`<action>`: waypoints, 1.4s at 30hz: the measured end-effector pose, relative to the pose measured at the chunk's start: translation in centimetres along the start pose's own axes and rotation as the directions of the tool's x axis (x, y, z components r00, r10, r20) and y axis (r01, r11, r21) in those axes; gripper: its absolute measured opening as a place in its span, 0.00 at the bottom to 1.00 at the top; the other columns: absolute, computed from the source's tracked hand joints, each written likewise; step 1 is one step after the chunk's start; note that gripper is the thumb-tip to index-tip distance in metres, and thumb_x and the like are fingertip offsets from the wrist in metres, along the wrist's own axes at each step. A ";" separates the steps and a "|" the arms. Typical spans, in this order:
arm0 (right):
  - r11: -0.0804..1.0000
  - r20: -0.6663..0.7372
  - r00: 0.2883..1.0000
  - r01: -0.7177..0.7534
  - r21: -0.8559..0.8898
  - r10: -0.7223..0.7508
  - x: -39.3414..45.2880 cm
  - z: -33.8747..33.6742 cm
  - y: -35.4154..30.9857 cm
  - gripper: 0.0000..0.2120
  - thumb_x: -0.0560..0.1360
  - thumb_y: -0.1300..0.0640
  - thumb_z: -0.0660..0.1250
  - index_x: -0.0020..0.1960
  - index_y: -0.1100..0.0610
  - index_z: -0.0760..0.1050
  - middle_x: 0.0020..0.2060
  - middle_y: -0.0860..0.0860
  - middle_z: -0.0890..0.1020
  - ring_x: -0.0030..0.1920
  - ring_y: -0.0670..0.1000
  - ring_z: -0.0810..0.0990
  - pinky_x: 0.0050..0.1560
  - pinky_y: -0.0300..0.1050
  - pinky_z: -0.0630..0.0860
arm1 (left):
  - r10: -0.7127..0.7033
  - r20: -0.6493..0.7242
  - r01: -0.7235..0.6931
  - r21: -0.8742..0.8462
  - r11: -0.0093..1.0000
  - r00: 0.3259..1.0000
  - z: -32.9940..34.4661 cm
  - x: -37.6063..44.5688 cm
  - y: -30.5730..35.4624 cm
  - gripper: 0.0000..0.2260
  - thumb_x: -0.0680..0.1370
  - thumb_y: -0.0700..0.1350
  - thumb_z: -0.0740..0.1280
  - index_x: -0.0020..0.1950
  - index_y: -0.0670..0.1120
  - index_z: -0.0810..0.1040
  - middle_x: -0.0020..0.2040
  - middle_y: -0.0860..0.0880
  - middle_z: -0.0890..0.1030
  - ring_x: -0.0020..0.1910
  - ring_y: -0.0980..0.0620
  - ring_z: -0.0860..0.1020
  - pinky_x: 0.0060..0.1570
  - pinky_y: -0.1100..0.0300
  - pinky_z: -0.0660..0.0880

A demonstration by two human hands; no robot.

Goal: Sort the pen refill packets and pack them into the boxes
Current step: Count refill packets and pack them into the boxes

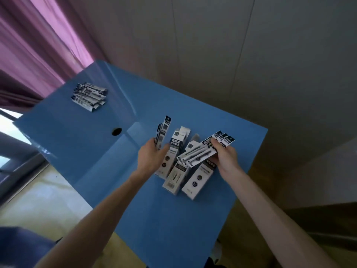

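Two bunches of pen refill packets are up in the air over the table, one in each of the hands. The left hand (152,154) grips a thin bunch of packets (163,132) that stands nearly upright, the dark printed headers at the top and the lower ends hidden in the curled fingers. The right hand (225,154) pinches a fanned bunch of packets (204,149) near the header end, thumb on top; these lie slanted, their long clear ends pointing down and left toward the other hand, and dark refills show through the clear part. The two bunches are near each other but do not touch.

Directly beneath and between the hands lies a cluster of boxes (176,176), white with dark labels, side by side and partly overlapping on the blue table (92,151). One box at the far side of the cluster has its end flap (184,131) raised; whether anything is inside any box cannot be told. The fanned bunch crosses above the middle of the cluster.

Well apart, at the far left corner of the table, a loose pile of packets (89,96) lies flat, stacked askew. A round dark hole (116,131) shows in the tabletop between that pile and the hands. Behind the pile hangs a pink curtain (38,45), and a grey wall (251,55) runs along the far edge of the table.
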State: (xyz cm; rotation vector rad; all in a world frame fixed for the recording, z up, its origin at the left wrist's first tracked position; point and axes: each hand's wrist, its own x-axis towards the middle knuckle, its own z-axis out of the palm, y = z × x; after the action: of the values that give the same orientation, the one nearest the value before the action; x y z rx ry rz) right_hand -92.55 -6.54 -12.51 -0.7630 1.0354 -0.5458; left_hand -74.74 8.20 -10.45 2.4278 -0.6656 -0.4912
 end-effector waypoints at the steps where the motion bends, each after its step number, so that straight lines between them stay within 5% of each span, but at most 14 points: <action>1: 1.000 -0.006 1.000 0.002 0.006 -0.002 0.3 0.2 -0.4 0.03 0.80 0.58 0.70 0.51 0.58 0.81 0.46 0.53 0.87 0.46 0.51 0.86 0.49 0.49 0.84 | -0.013 0.005 0.013 0.028 1.000 1.000 0.0 0.2 0.0 0.20 0.75 0.63 0.72 0.42 0.49 0.69 0.34 0.52 0.79 0.33 0.50 0.80 0.31 0.56 0.73; 7: 0.998 -0.088 0.995 0.047 0.030 -0.044 1.7 -0.3 -2.4 0.06 0.80 0.57 0.70 0.54 0.59 0.80 0.52 0.57 0.87 0.53 0.55 0.86 0.48 0.50 0.84 | -0.078 0.146 0.058 0.139 0.989 0.986 0.5 0.6 -0.1 0.25 0.65 0.71 0.75 0.44 0.51 0.79 0.36 0.55 0.85 0.35 0.55 0.84 0.39 0.51 0.84; 13: 0.994 -0.158 0.984 0.090 0.068 -0.078 2.2 -1.2 -4.2 0.05 0.81 0.58 0.70 0.54 0.60 0.80 0.50 0.57 0.87 0.51 0.54 0.87 0.45 0.47 0.85 | -0.058 0.193 0.012 0.229 0.973 0.979 0.6 0.4 0.9 0.18 0.65 0.65 0.74 0.40 0.51 0.81 0.34 0.55 0.84 0.34 0.55 0.84 0.39 0.53 0.84; 17: 0.988 -0.184 0.977 0.127 0.090 -0.109 2.5 -0.9 -5.4 0.07 0.81 0.57 0.70 0.55 0.60 0.80 0.50 0.57 0.87 0.52 0.55 0.86 0.47 0.49 0.85 | -0.042 0.194 0.026 0.084 0.996 0.980 0.5 -0.7 0.3 0.16 0.66 0.59 0.79 0.38 0.47 0.81 0.32 0.53 0.84 0.32 0.54 0.84 0.33 0.52 0.84; 22: 0.970 -0.094 0.966 0.243 0.007 -0.242 1.4 0.4 -6.4 0.09 0.82 0.57 0.68 0.53 0.63 0.79 0.49 0.60 0.86 0.48 0.54 0.87 0.43 0.46 0.85 | 0.080 0.138 -0.060 -0.148 0.987 0.987 -0.8 -3.2 -0.6 0.08 0.70 0.39 0.80 0.41 0.39 0.81 0.34 0.51 0.85 0.31 0.52 0.84 0.30 0.58 0.80; 25: 0.925 -0.005 0.931 0.363 -0.109 -0.366 0.6 1.4 -6.7 0.11 0.82 0.55 0.67 0.49 0.63 0.79 0.46 0.60 0.86 0.45 0.54 0.88 0.38 0.44 0.83 | 0.127 0.115 -0.097 -0.233 0.968 0.985 -1.5 -4.4 -1.6 0.14 0.69 0.43 0.79 0.45 0.36 0.79 0.39 0.38 0.84 0.34 0.40 0.83 0.34 0.45 0.83; 27: 0.881 0.054 0.898 0.439 -0.177 -0.436 0.2 1.9 -7.0 0.15 0.82 0.51 0.67 0.47 0.64 0.79 0.42 0.61 0.85 0.43 0.58 0.87 0.36 0.48 0.84 | 0.140 0.113 -0.108 -0.252 0.962 0.984 -1.7 -5.1 -2.0 0.13 0.69 0.45 0.78 0.44 0.40 0.78 0.37 0.33 0.79 0.28 0.41 0.75 0.30 0.50 0.78; 29: 0.823 0.108 0.858 0.512 -0.245 -0.502 0.0 2.2 -7.3 0.23 0.81 0.44 0.67 0.47 0.66 0.76 0.40 0.69 0.80 0.43 0.69 0.82 0.37 0.59 0.84 | 0.150 0.114 -0.115 -0.268 0.956 0.982 -1.8 -5.7 -2.2 0.14 0.72 0.38 0.78 0.42 0.32 0.75 0.29 0.40 0.72 0.26 0.50 0.67 0.30 0.55 0.72; 31: 0.781 0.132 0.822 0.568 -0.260 -0.553 -0.2 2.5 -7.6 0.24 0.81 0.44 0.66 0.47 0.68 0.73 0.37 0.72 0.74 0.40 0.74 0.76 0.33 0.56 0.83 | 0.161 0.115 -0.124 -0.281 0.952 0.980 -1.9 -6.4 -2.0 0.16 0.73 0.33 0.76 0.37 0.30 0.69 0.26 0.49 0.66 0.25 0.53 0.64 0.36 0.57 0.75; 33: 0.745 0.132 0.789 0.612 -0.264 -0.601 -0.7 2.9 -7.7 0.24 0.83 0.46 0.65 0.46 0.70 0.71 0.32 0.68 0.71 0.34 0.70 0.73 0.29 0.50 0.81 | 0.171 0.123 -0.127 -0.303 0.945 0.978 -2.0 -6.9 -1.9 0.16 0.73 0.30 0.74 0.35 0.30 0.68 0.25 0.54 0.64 0.24 0.56 0.66 0.43 0.61 0.78; 37: 0.691 0.133 0.745 0.660 -0.297 -0.654 -1.2 3.5 -7.4 0.24 0.83 0.45 0.64 0.43 0.66 0.69 0.28 0.50 0.68 0.29 0.55 0.68 0.29 0.63 0.76 | 0.202 0.145 -0.141 -0.348 0.927 0.969 -2.4 -7.5 -1.3 0.09 0.74 0.30 0.74 0.42 0.39 0.76 0.25 0.56 0.63 0.31 0.60 0.76 0.54 0.57 0.81; 42: 0.628 0.203 0.690 0.720 -0.294 -0.695 -2.7 4.1 -6.9 0.19 0.84 0.50 0.65 0.36 0.52 0.66 0.26 0.48 0.67 0.27 0.47 0.63 0.28 0.44 0.61 | 0.167 0.133 -0.112 -0.348 0.931 0.977 -2.6 -7.5 -1.6 0.18 0.74 0.29 0.74 0.34 0.41 0.67 0.26 0.54 0.65 0.35 0.56 0.77 0.54 0.57 0.82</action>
State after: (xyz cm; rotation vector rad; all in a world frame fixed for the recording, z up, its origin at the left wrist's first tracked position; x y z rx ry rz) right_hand -90.31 -7.70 -4.38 -1.5391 0.7349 -1.0188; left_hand -79.04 14.63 -7.98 2.0167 -0.7476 -0.6873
